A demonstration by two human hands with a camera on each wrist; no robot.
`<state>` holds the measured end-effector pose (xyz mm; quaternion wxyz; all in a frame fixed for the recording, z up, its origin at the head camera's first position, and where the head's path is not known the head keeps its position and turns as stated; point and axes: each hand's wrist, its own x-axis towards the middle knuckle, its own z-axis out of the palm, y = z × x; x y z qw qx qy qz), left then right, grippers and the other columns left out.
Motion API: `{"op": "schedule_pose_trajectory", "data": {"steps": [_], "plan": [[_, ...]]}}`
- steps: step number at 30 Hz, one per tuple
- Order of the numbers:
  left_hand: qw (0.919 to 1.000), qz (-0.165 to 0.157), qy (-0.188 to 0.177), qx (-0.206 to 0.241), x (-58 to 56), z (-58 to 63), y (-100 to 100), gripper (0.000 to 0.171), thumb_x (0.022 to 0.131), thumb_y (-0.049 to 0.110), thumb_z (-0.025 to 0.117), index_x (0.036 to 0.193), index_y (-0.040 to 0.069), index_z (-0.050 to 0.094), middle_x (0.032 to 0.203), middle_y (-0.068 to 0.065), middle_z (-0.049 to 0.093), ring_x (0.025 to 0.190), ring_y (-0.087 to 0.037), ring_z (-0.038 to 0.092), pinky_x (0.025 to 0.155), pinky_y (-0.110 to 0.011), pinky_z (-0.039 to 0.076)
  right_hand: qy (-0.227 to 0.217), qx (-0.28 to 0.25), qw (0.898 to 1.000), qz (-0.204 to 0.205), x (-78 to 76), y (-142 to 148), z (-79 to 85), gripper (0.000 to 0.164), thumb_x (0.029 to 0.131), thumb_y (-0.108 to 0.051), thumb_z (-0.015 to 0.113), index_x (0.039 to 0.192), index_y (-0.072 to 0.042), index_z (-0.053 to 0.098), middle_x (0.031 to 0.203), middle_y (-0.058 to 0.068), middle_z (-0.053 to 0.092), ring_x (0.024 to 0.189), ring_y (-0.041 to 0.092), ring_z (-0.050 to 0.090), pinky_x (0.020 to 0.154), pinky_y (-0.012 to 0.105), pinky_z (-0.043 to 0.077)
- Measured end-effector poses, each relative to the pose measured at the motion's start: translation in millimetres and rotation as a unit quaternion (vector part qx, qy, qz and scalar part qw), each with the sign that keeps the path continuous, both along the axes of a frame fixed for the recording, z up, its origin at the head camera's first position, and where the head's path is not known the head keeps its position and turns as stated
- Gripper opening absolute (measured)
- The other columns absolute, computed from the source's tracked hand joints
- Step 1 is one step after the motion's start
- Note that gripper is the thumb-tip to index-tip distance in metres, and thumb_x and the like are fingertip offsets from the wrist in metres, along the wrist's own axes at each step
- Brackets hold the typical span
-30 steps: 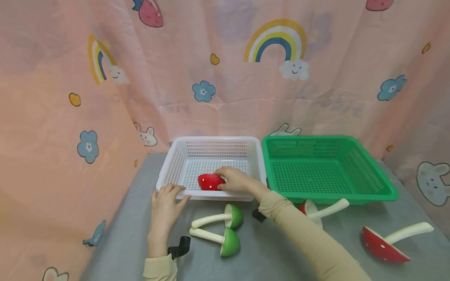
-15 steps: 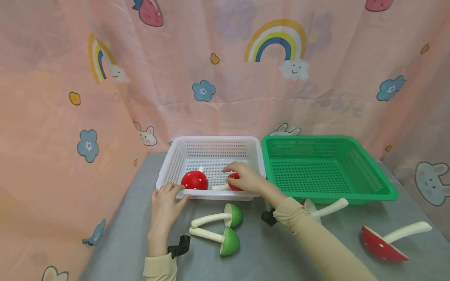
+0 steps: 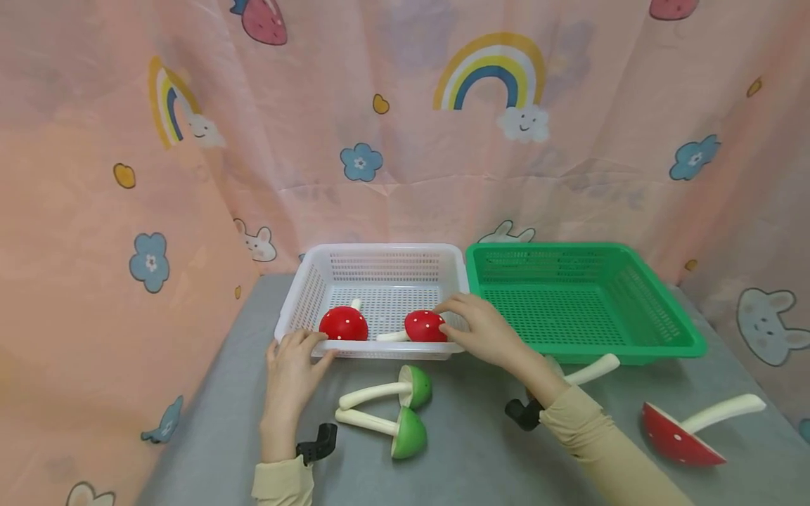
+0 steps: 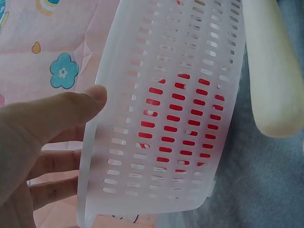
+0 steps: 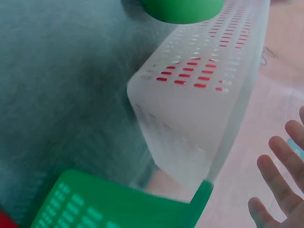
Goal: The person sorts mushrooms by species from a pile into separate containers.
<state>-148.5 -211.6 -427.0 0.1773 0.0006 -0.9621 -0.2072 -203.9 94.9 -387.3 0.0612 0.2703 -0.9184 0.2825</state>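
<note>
Two toy mushrooms with white-dotted red caps lie in the white basket, one red mushroom at the left and another red mushroom at the right, its stem pointing left. My left hand holds the basket's front left rim; the left wrist view shows the thumb before the rim and fingers behind it. Over the basket's front right corner is my right hand, beside the right red cap, holding nothing. Its fingers are spread in the right wrist view.
Two green-capped mushrooms, an upper green mushroom and a lower green mushroom, lie before the white basket. A green basket adjoins it. Farther right are a red mushroom and a partly hidden mushroom's stem.
My right hand has let go of the second red mushroom and drawn back to the right. Both red mushrooms now show in the white basket. The left hand stays on the rim.
</note>
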Motion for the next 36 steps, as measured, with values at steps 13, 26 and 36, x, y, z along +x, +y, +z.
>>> {"op": "schedule_pose_trajectory", "data": {"steps": [13, 26, 36], "plan": [[1.0, -0.003, -0.005, -0.004, 1.9, 1.4, -5.5, 0.031, 0.081, 0.026, 0.076, 0.107, 0.01, 0.07, 0.107, -0.011, 0.065, 0.109, -0.032, 0.055, 0.107, -0.063, 0.025, 0.053, 0.003, 0.998, -0.039, 37.7, 36.3, 3.3, 0.032, 0.084, -0.019, 0.073, 0.115, -0.014, 0.067, 0.117, 0.004, 0.066, 0.11, 0.026, 0.059, 0.092, 0.05, 0.049], [0.9998, -0.006, -0.018, 0.005, 2.7, 1.0, -0.3, 0.035, 0.081, 0.026, 0.076, 0.111, 0.009, 0.069, 0.11, -0.013, 0.064, 0.112, -0.033, 0.054, 0.108, -0.064, 0.024, 0.088, 0.023, 0.993, -0.076, 71.2, 81.7, -5.7, 0.034, 0.08, -0.021, 0.077, 0.111, -0.014, 0.068, 0.113, 0.006, 0.067, 0.109, 0.031, 0.059, 0.1, 0.06, 0.038], [0.9998, -0.008, -0.015, 0.006, 2.6, 1.0, -1.2, 0.034, 0.082, 0.027, 0.075, 0.11, 0.009, 0.069, 0.111, -0.013, 0.064, 0.114, -0.033, 0.053, 0.109, -0.063, 0.024, 0.095, 0.053, 0.989, -0.097, 86.8, 111.5, -25.2, 0.042, 0.072, -0.029, 0.082, 0.109, -0.014, 0.069, 0.11, 0.004, 0.067, 0.108, 0.029, 0.059, 0.102, 0.06, 0.036]]}}
